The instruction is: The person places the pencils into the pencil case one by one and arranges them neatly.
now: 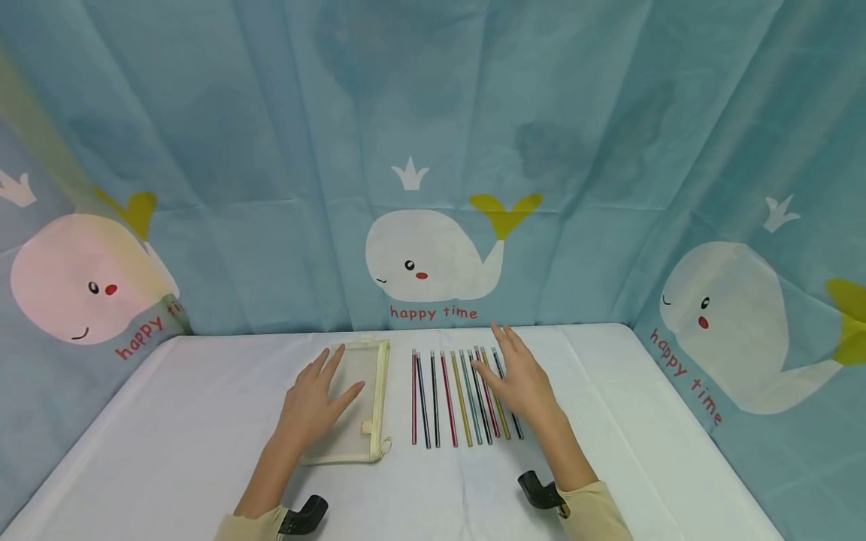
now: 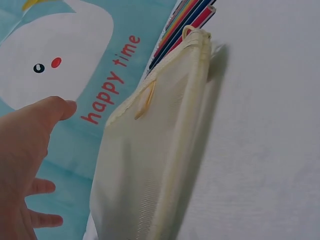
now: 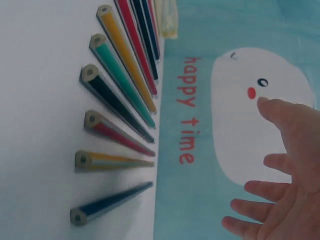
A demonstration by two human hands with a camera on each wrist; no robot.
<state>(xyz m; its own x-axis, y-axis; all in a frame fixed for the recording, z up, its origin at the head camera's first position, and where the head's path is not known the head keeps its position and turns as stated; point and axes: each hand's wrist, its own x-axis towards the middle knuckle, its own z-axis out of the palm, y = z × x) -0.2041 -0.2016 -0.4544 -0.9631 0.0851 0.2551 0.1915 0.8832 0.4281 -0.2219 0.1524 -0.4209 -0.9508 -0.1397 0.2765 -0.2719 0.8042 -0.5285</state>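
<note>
My left hand [image 1: 313, 406] hovers over a pale cream zip pouch [image 1: 353, 437], its fingers spread and holding nothing. The left wrist view shows the same hand [image 2: 22, 150] beside the mesh pouch [image 2: 145, 165], with a cord loop at one corner. To the pouch's right, several coloured pencils [image 1: 461, 398] lie roughly parallel on the white cloth. Above the right end of that row is my right hand [image 1: 524, 382], fingers extended and nothing in it. In the right wrist view, blunt wooden pencil ends [image 3: 90, 73] face the camera, and the hand [image 3: 295, 185] is apart from them.
A white cloth [image 1: 169, 428] covers the table. Blue curtains [image 1: 271, 270] with printed whales stand along the back and both sides. A black curved piece [image 1: 306, 515] is at the left wrist, and a similar black piece [image 1: 539, 490] at the right.
</note>
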